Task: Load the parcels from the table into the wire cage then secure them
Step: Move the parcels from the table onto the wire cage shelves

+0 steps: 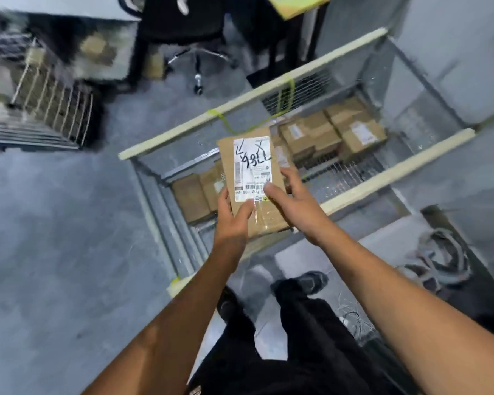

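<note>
I hold a flat brown cardboard parcel [251, 178] with a white shipping label marked in black pen, over the open top of the wire cage [271, 89]. My left hand [231, 215] grips its near left corner, thumb on top. My right hand [288, 201] holds its right edge, thumb on the label and fingers curled behind. Inside the cage lie several brown parcels, some at the near left [194, 195] and a stack at the far right [334, 132]. The cage has wire mesh walls and pale padded top rails.
A yellow-green strap [285, 95] hangs on the cage's far rail. A black office chair [194, 38] stands beyond the cage. Other wire racks [40, 101] stand at the left. Cables [437, 258] lie on the floor at the right. My legs stand by the cage's near corner.
</note>
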Motion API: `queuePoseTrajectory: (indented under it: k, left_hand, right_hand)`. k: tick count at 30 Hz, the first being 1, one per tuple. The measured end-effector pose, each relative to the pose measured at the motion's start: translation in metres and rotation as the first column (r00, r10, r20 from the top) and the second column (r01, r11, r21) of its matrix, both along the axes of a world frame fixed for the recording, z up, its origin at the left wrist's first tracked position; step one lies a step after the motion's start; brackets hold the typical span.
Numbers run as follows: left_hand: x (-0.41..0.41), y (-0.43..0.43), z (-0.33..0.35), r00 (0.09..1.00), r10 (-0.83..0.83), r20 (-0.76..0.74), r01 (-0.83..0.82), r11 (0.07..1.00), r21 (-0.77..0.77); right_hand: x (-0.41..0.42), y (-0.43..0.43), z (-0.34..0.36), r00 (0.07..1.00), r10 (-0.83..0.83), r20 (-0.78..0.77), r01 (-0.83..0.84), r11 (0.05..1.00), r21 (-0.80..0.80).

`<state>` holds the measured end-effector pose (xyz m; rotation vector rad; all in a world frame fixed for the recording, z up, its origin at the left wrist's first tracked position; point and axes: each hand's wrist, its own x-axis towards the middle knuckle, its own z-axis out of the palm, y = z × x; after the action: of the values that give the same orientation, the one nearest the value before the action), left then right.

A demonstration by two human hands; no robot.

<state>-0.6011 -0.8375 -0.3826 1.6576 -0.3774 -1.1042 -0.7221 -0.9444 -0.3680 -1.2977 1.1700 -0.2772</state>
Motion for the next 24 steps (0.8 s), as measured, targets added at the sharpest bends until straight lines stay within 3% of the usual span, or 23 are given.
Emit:
queuePoseTrajectory:
  k: [5,11,20,24]
  left_hand:
    - [0.049,0.030,-0.032,0.987,0.130,0.094,-0.146,0.970,0.194]
    - [0.098,0.028,-0.111,0.974,0.097,0.205,-0.163,0.928,0.335]
    - [0.128,0.022,-0.324,0.985,-0.009,0.170,-0.079,0.860,0.504]
    - [0.134,0.030,-0.409,0.997,-0.034,0.072,-0.010,0.840,0.542]
  right_hand:
    - [0.060,0.027,-0.039,0.987,0.143,-0.071,-0.141,0.989,0.035]
    - [0.112,-0.011,-0.125,0.914,0.387,-0.122,-0.358,0.910,0.208]
    - [0.156,-0.037,-0.350,0.784,0.599,-0.163,-0.506,0.769,0.391]
    - [0.166,-0.031,-0.439,0.760,0.639,-0.117,-0.517,0.704,0.486]
